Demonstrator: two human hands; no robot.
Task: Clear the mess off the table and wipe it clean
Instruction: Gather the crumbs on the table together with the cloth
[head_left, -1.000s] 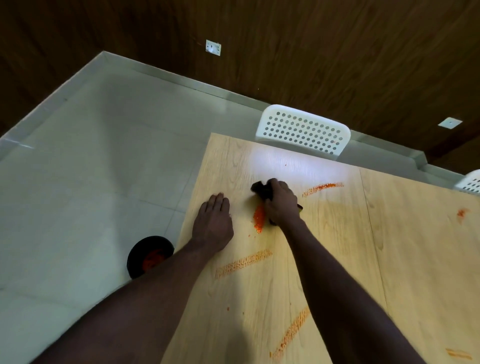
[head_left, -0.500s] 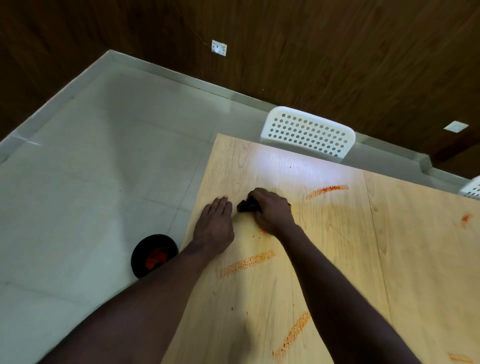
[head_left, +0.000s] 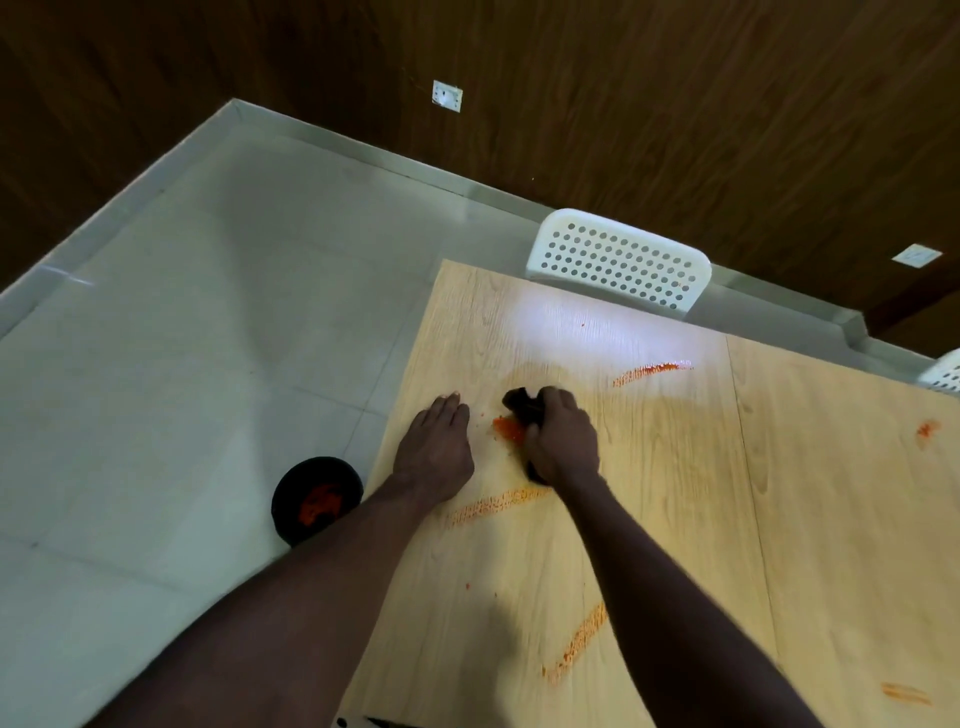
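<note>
A small heap of orange mess (head_left: 508, 428) lies on the pale wooden table (head_left: 805, 519) near its left edge, against a dark cloth (head_left: 522, 408) that the right hand (head_left: 563, 441) grips, fingers curled round it, forearm reaching in from the lower right. Just left of it the left hand (head_left: 434, 449) presses flat on the wood, fingers straight and together. Orange streaks (head_left: 496, 503) mark the tabletop around them; a black bowl (head_left: 291, 493) holding orange bits sits on the floor beside the table.

Our right hand (head_left: 563, 441) draws the dark cloth (head_left: 522, 406) back from our left hand (head_left: 434, 452), uncovering an orange heap (head_left: 509, 428) between them.
</note>
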